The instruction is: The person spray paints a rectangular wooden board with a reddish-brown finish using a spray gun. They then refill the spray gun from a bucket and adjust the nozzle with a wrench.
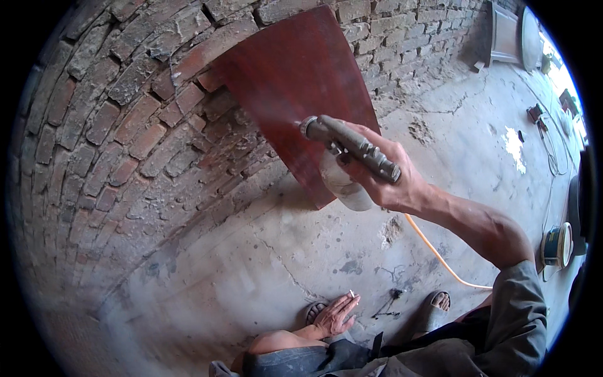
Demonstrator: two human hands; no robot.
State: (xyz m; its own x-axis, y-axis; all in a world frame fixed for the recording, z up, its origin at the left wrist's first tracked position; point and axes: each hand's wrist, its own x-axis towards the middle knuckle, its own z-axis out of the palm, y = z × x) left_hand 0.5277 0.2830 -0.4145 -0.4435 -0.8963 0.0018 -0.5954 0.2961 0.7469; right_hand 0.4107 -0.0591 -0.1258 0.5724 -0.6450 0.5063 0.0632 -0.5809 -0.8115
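My right hand (392, 169) is wrapped round the grip of a grey metal spray gun (355, 146) with a pale cup hanging beneath it. The nozzle faces a dark red wooden panel (292, 75), which leans against the brick wall. A faint mist hangs between the nozzle and the panel's surface. Low in the view, my left hand (336, 319) rests near my bent knee, with a white cigarette (352, 294) between its fingers. The spray gun and my right hand hide part of the panel's lower right side.
An orange hose (436, 252) runs along the concrete floor (232, 270) from below my right hand. The rough brick wall (138, 132) rises at the left and behind. A bucket (557, 245) stands at the right, with cables (553, 147) beyond it. Grey panels (506, 34) lean at the far right.
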